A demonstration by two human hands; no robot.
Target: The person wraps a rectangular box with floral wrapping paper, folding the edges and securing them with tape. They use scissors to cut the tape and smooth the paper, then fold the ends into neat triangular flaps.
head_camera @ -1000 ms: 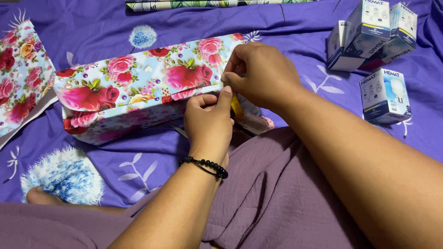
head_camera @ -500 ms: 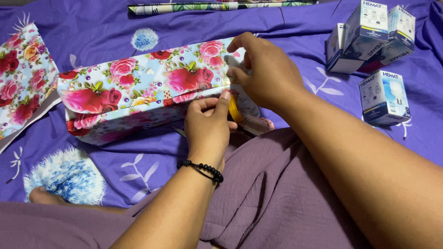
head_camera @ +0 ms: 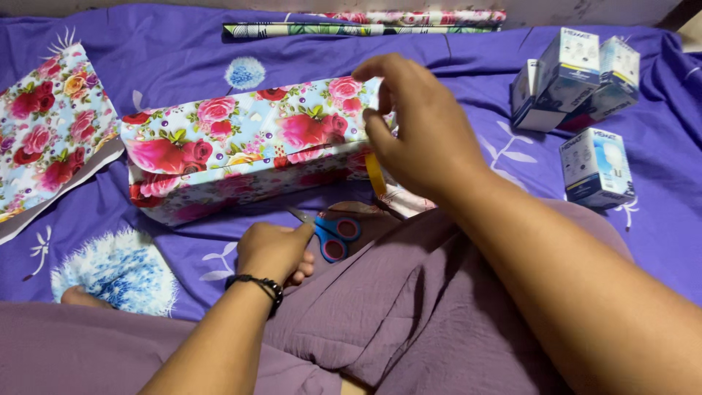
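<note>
A long box wrapped in blue paper with red roses (head_camera: 241, 146) lies on the purple bedsheet in front of me. My right hand (head_camera: 420, 128) is at the box's right end, fingers pinched there, with a yellowish tape roll (head_camera: 375, 174) held under the palm. My left hand (head_camera: 274, 252), with a black bracelet on its wrist, has dropped to my lap. Its curled fingers close on blue-and-red-handled scissors (head_camera: 333, 235) that lie just in front of the box.
A loose sheet of the same floral paper (head_camera: 51, 124) lies at the left. Rolled wrapping paper (head_camera: 351, 25) lies along the far edge. Several small white-and-blue cartons (head_camera: 570, 77) are at the right, with one (head_camera: 596, 168) apart from the rest.
My left hand left the box's front edge and moved down onto the scissors. My right hand lifted slightly at the box's right end, and the view shifted right.
</note>
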